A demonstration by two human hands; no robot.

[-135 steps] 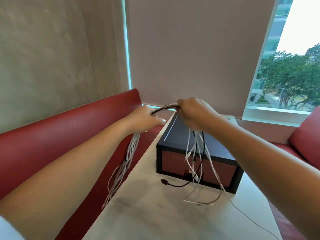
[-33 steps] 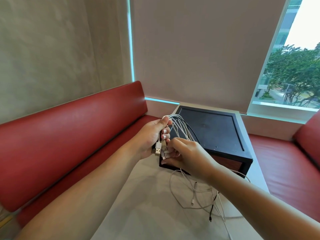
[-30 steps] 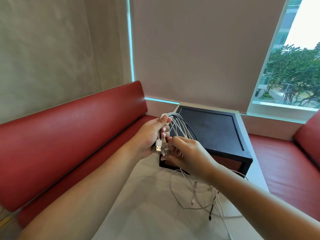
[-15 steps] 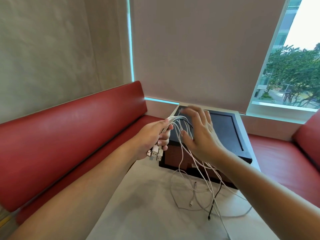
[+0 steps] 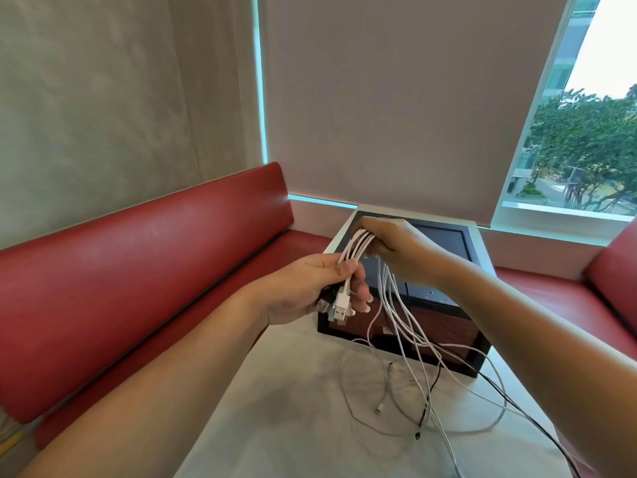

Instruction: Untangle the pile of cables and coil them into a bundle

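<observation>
Several cables (image 5: 355, 246) are gathered by their USB plugs (image 5: 342, 307) in the left hand (image 5: 303, 288), fingers (image 5: 361, 297) curled round them. The right hand (image 5: 396, 250) grips the same strands just above. They trail loose onto the counter (image 5: 282, 429), toward its right edge before the black box (image 5: 444, 241). Ends look sorted, coiling barely begun.

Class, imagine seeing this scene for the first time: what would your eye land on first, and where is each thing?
First, the bunch of white cables stretched mid-frame between two hands: the left hand grips the plug ends, the right hand grips the strands higher up. Their loose tails sprawl over the pale table before a black box, with a long red padded bench along the left.
</observation>
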